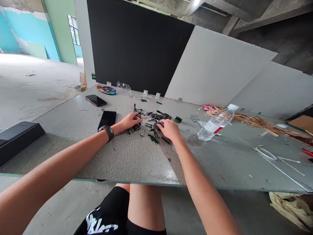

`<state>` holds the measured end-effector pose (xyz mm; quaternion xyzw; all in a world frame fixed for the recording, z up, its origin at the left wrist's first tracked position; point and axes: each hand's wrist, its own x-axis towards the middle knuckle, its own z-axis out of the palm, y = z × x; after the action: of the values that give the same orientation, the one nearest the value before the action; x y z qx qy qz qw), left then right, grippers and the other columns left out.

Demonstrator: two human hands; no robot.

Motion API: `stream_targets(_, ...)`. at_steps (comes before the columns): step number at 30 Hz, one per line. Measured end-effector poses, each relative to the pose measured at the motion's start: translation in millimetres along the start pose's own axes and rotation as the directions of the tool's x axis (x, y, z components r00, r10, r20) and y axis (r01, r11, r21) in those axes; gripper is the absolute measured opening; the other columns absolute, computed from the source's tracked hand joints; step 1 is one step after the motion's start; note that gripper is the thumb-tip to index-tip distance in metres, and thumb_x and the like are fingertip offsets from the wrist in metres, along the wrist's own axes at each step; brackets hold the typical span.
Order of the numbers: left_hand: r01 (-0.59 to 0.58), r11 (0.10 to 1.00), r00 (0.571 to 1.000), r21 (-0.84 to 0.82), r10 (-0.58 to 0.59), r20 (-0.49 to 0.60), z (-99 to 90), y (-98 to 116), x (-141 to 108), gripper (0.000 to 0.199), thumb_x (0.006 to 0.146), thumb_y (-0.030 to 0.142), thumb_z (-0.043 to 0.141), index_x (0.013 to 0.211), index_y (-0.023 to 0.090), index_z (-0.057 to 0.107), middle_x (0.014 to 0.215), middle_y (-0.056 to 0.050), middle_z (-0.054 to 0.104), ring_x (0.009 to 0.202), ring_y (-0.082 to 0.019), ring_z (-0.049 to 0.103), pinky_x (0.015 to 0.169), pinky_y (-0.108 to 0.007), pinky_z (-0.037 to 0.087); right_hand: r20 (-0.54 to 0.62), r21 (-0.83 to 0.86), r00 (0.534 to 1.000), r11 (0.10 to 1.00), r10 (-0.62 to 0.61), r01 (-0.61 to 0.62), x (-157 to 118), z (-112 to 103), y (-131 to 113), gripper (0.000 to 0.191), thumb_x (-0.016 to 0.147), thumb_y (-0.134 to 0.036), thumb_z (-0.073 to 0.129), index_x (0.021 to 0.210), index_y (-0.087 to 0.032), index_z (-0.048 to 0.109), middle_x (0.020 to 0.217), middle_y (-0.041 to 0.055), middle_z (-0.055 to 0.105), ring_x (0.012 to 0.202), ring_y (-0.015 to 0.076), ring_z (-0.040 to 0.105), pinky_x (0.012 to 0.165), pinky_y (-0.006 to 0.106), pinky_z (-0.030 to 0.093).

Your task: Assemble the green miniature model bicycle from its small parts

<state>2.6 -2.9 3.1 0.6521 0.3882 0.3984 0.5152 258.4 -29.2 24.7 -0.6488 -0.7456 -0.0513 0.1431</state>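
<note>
Small black and dark green parts [154,138] lie scattered over the middle of the grey table [117,163]. My left hand [132,120], with a dark watch on its wrist, is closed at the left side of the parts, its fingertips on a small dark piece too small to name. Just right of it, my right hand [168,128] has its fingers curled onto a round black wheel-like part [158,125] on the table. More thin black round parts [163,115] lie beyond my right hand, and a dark green piece [178,119] sits to its right.
Two phones [96,100] [107,119] lie left, near a colourful round palette [107,90] and clear plastic packaging [123,87]. A black case [19,138] sits at the far left. A water bottle [216,124] stands tilted in view at right, before wood scraps [254,122] and white ties [267,153].
</note>
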Motion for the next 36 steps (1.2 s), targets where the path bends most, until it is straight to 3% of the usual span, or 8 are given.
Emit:
stream_targets(5,-0.009,0.999,1.0,0.037,0.008,0.016,-1.2,0,0,0.016,0.094,0.029,0.066,0.097,0.016,0.058,0.076,0.0,0.065,0.059,-0.01,0.064,0.059,-0.024,0.05,-0.087,0.053,0.983,0.984,-0.164,0.169,-3,-3,-15,0.023,0.101,-0.031,0.058,0.115,-0.023,0.075,0.126,0.01,0.071,0.12,0.0287,0.062,0.102,0.043,0.046)
stream_targets(10,-0.019,0.999,1.0,0.027,0.019,-0.001,-0.7,-2,2,0.012,0.092,0.023,0.066,0.093,0.016,0.057,0.074,0.001,0.063,0.057,-0.009,0.063,0.059,-0.023,0.049,0.01,0.064,0.964,0.962,-0.267,0.266,1,13,-28,0.028,0.104,-0.029,0.054,0.125,-0.022,0.071,0.134,0.01,0.071,0.129,0.0289,0.061,0.111,0.049,0.041)
stream_targets(17,0.002,1.0,1.0,-0.026,-0.002,0.007,0.1,-1,2,0.012,0.094,0.023,0.066,0.096,0.015,0.058,0.074,0.001,0.064,0.058,-0.01,0.064,0.061,-0.024,0.052,-0.072,0.096,0.993,0.99,-0.098,0.105,9,10,7,0.038,0.101,-0.024,0.053,0.136,-0.021,0.065,0.143,0.0113,0.065,0.131,0.0284,0.06,0.111,0.044,0.043)
stream_targets(20,0.016,0.999,1.0,-0.04,-0.016,-0.002,0.8,-1,1,0.009,0.094,0.021,0.065,0.096,0.015,0.058,0.075,0.001,0.063,0.058,-0.009,0.064,0.061,-0.024,0.052,-0.032,0.071,0.999,0.997,0.019,-0.017,9,8,29,0.04,0.1,-0.024,0.053,0.139,-0.017,0.063,0.141,0.0158,0.065,0.13,0.0306,0.061,0.11,0.045,0.045)
stream_targets(23,0.012,0.999,1.0,-0.05,-0.011,0.016,1.4,0,1,0.01,0.094,0.021,0.065,0.095,0.015,0.057,0.076,0.002,0.062,0.056,-0.009,0.064,0.059,-0.024,0.051,0.057,0.093,0.998,0.995,0.031,-0.036,8,8,39,0.036,0.102,-0.022,0.048,0.132,-0.019,0.068,0.133,0.0142,0.071,0.123,0.029,0.066,0.105,0.042,0.048)
stream_targets(30,0.001,1.0,1.0,0.002,-0.001,0.014,0.6,3,0,0.009,0.094,0.021,0.064,0.094,0.016,0.057,0.074,0.001,0.063,0.058,-0.01,0.065,0.06,-0.024,0.05,-0.021,0.211,0.989,0.967,-0.143,0.144,10,13,18,0.035,0.104,-0.043,0.049,0.124,-0.024,0.07,0.132,0.0099,0.071,0.12,0.0253,0.067,0.101,0.037,0.049)
stream_targets(33,-0.025,0.999,1.0,0.041,0.025,0.02,-0.6,1,0,0.011,0.094,0.024,0.064,0.093,0.016,0.056,0.074,0.001,0.063,0.059,-0.011,0.065,0.059,-0.024,0.049,0.038,0.183,0.992,0.976,-0.123,0.114,10,16,10,0.035,0.1,-0.053,0.054,0.112,-0.025,0.071,0.12,0.0095,0.075,0.11,0.0262,0.069,0.09,0.035,0.051)
stream_targets(36,-0.027,0.998,1.0,0.062,0.026,0.013,-1.2,-1,1,0.013,0.094,0.026,0.065,0.093,0.017,0.057,0.073,0.001,0.064,0.059,-0.011,0.064,0.059,-0.024,0.049,0.038,0.125,0.998,0.991,-0.056,0.05,10,16,7,0.027,0.098,-0.048,0.058,0.099,-0.023,0.069,0.108,0.0089,0.076,0.1,0.0252,0.069,0.079,0.032,0.048)
